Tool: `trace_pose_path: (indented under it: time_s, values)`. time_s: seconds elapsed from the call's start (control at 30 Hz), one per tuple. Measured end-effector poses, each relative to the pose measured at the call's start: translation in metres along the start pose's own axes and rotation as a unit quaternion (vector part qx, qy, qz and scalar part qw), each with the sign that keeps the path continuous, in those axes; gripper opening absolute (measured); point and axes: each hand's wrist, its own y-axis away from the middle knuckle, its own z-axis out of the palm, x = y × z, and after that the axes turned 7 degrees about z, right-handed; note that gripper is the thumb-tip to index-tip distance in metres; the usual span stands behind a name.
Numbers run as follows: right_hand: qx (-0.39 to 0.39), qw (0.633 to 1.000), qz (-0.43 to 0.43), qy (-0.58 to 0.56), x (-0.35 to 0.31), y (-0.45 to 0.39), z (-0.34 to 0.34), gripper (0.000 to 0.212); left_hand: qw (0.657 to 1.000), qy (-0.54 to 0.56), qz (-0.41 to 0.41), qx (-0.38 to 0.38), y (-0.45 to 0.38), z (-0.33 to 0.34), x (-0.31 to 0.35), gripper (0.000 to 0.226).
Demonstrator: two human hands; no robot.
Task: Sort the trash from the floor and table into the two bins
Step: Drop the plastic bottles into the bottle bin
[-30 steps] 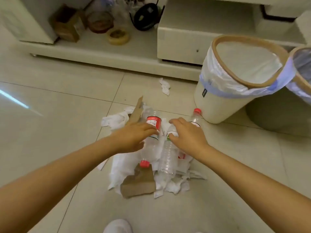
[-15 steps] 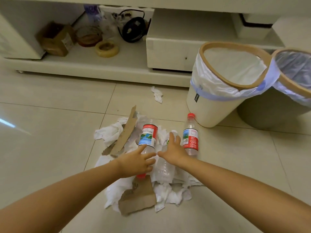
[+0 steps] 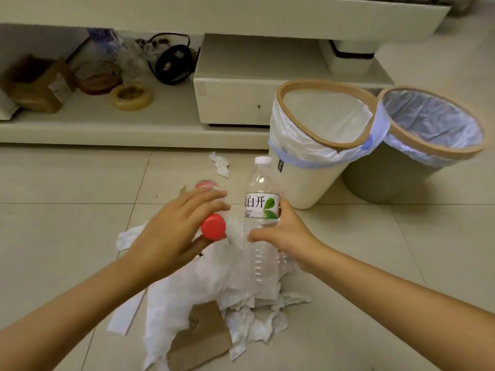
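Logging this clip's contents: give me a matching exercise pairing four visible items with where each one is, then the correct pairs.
Items
1. clear plastic bottle with white cap and green-leaf label
2. red-capped plastic bottle
3. torn brown cardboard piece
4. yellowish roll of tape

Places
A. on the low cream shelf
B. gripped in the left hand
C. held upright in the right hand
D. on the floor at the near edge of the white paper pile

Pairs: 1-C, 2-B, 3-D, 4-A
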Motion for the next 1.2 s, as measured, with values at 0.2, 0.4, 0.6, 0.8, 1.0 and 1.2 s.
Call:
trace_pose_path:
  time_s: [0.2, 0.4, 0.6, 0.8, 1.0, 1.2]
  values:
    - [0.109, 0.977, -0.162, -0.082, -0.043, 0.043, -0.080, 0.078, 0.960, 0.225, -0.097, 0.135, -0.082, -0.024, 0.047, 0.049]
    - [0.227, 0.929, -0.265, -0.121, -0.072, 0.063, -0.171, 0.083, 0.922, 0.350, -0.034, 0.166, -0.203, -0.032, 0.100, 0.035]
    - [0.372, 0.864, -0.319, -0.112, -0.092, 0.051, -0.277, 0.078, 0.865, 0.469, 0.027, 0.177, -0.330, -0.029, 0.141, 0.022]
    - [0.408, 0.854, -0.306, -0.100, -0.086, 0.001, -0.345, 0.072, 0.897, 0.416, 0.000, 0.146, -0.415, 0.016, 0.150, 0.024]
    - [0.378, 0.883, -0.267, -0.081, -0.054, -0.050, -0.358, 0.072, 0.912, 0.404, 0.014, 0.073, -0.437, 0.063, 0.133, 0.035]
    - [0.394, 0.895, -0.209, -0.014, -0.021, -0.083, -0.363, 0.073, 0.947, 0.316, -0.058, 0.016, -0.437, 0.102, 0.116, 0.034]
